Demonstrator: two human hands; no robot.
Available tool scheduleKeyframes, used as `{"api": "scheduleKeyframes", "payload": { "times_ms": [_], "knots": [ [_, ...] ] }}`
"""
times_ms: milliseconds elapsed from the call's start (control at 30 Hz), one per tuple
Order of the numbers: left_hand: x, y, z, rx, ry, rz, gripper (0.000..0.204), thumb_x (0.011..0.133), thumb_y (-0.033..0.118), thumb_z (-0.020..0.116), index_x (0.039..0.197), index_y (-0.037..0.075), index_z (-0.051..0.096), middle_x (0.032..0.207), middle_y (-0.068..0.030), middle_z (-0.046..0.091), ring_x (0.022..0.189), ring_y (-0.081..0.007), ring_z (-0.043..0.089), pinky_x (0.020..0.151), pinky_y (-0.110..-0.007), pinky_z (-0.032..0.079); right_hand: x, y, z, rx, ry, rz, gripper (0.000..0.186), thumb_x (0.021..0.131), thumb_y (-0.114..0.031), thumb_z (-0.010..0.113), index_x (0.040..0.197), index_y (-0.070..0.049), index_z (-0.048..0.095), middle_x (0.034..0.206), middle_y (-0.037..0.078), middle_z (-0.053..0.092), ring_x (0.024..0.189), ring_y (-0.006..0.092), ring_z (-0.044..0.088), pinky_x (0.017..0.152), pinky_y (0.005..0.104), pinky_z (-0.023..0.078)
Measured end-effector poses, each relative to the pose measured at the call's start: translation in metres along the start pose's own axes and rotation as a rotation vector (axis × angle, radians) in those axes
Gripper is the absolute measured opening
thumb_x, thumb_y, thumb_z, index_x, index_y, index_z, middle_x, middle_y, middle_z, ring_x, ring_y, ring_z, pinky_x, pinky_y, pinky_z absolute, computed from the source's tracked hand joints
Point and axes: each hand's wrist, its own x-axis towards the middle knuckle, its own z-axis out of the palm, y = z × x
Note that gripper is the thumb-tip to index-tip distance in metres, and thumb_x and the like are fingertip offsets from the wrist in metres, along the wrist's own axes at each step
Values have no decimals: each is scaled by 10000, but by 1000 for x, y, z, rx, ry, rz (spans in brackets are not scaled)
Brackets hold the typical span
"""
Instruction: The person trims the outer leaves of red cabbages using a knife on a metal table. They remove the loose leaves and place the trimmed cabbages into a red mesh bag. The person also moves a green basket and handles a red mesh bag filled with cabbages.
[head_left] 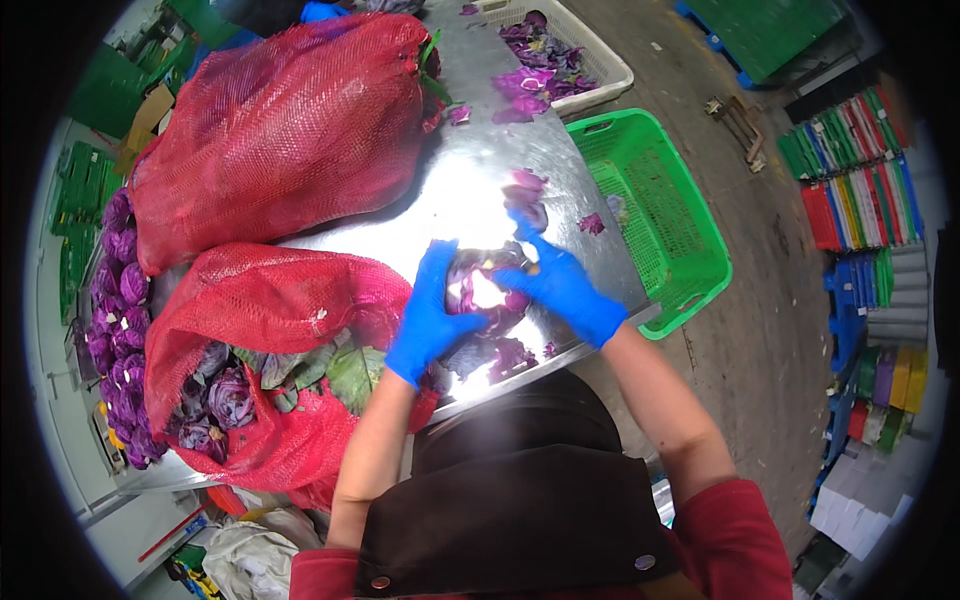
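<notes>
A red cabbage [487, 288] sits on the metal table [455, 190] in front of me, its surface partly washed out by glare. My left hand [432, 315], in a blue glove, cups its left side with the thumb across the near side. On the right, my gloved right hand [568, 285] grips the cabbage too, its fingers somewhat blurred. Loose purple leaves [528, 190] lie just beyond that hand, and more leaf scraps [512, 355] lie by the table's near edge.
Left of my hands lies an opened red mesh sack [270, 280] with cabbages and green leaves inside. Behind it rests a full red mesh sack [290, 120]. Heads of cabbage [122, 330] line the far left. A green crate [700, 230] stands right; a white crate [610, 75] holds leaves.
</notes>
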Motion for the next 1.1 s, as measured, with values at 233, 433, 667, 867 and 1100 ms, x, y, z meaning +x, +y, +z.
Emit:
{"api": "scheduleKeyframes", "payload": {
  "times_ms": [233, 433, 667, 867, 1100],
  "knots": [
    [8, 36, 36, 93, 269, -194, 1120, 632, 316, 888, 1486, -16, 243, 1439, -236, 342, 1330, -383, 366, 1121, -450, 312, 29, 23, -1, -378, 210, -146, 396, 857, -444, 658, 954, -60, 668, 779, 144, 682, 749, 334, 666, 710, 407, 529],
    [22, 43, 37, 151, 251, -202, 1093, 606, 331, 898, 1434, -55, 297, 1324, -213, 440, 1239, -351, 462, 1067, -430, 394, 29, 63, -10, -507, 402, -125, 490, 912, -523, 552, 1042, -54, 616, 730, 141, 678, 676, 341, 673, 639, 426, 533],
    [32, 55, 43, 136, 258, -156, 1013, 603, 364, 870, 1381, -33, 356, 1281, -236, 480, 1185, -379, 502, 1004, -458, 430, -6, 22, 15, -663, 369, -327, 505, 931, -462, 579, 1224, -51, 578, 699, 135, 672, 596, 281, 671, 557, 389, 534],
    [36, 52, 43, 201, 230, -256, 992, 582, 372, 880, 1348, -30, 395, 1276, -229, 488, 1190, -393, 493, 1004, -459, 427, 22, 35, 20, -708, 286, -335, 472, 952, -488, 520, 1102, -64, 663, 687, 136, 666, 631, 297, 674, 595, 411, 537],
    [-2, 38, 55, 307, 277, 0, 1099, 550, 312, 913, 1423, -17, 332, 1371, -219, 423, 1276, -376, 425, 1093, -443, 355, 64, 75, -26, -624, 223, 53, 693, 813, -674, 597, 1054, -27, 655, 978, 215, 691, 861, 394, 683, 778, 457, 539]
  ]
}}
